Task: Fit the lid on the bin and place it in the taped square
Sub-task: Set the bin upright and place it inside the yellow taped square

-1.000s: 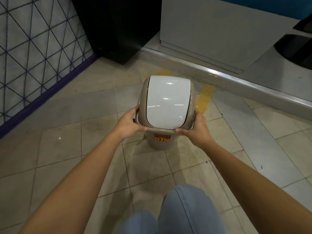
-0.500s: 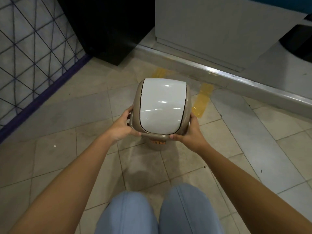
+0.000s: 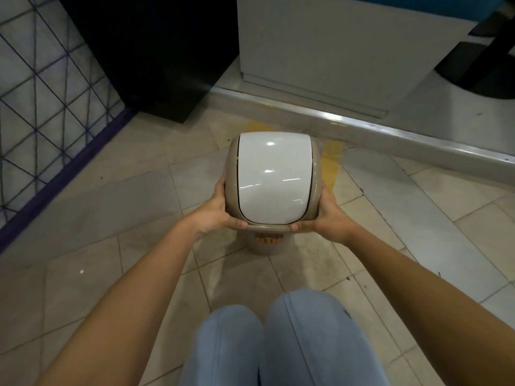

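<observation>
A person's left hand and right hand are gripping opposite sides of the beige bin, whose white-flapped lid is sitting on top. The bin is standing on the tiled floor, with yellow tape showing just beyond it.

A bin with its lid on top sits on the floor between the left hand and right hand. Tape strips lie behind it, knees in front.
</observation>
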### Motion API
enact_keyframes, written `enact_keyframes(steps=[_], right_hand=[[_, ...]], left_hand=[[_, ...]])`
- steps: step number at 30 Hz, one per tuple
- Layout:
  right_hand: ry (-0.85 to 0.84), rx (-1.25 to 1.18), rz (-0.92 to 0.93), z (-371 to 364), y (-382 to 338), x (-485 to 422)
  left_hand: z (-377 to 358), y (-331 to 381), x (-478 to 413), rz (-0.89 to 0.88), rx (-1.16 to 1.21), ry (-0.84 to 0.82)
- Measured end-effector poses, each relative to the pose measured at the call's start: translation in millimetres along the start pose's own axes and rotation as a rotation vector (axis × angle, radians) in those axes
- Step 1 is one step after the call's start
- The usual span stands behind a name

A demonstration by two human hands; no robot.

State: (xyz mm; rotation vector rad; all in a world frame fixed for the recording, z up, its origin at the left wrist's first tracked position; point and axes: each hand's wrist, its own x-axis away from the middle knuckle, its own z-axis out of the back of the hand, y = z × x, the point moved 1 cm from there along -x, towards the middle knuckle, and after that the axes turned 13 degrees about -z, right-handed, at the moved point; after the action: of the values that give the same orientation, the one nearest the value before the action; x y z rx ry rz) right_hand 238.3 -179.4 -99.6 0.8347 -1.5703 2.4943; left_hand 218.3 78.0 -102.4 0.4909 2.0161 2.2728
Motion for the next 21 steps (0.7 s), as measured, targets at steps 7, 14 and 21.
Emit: enact_keyframes(steps=[7, 14, 21], right_hand=[[0.063, -0.07, 0.0, -2.0, -2.1, -22.2], [0.025, -0.096, -0.002, 8.7, -10.6, -43.8], [0.034, -0.081, -0.018, 18.9, -21.8, -55.1]], left_hand=[[21.6, 0.4, -34.2, -0.028, -0.034, -0.065], [30.1, -2.7, -58.2, -0.037, -0.028, -0.052], [32.8, 12.1, -79.6, 0.036, -0.024, -0.068]])
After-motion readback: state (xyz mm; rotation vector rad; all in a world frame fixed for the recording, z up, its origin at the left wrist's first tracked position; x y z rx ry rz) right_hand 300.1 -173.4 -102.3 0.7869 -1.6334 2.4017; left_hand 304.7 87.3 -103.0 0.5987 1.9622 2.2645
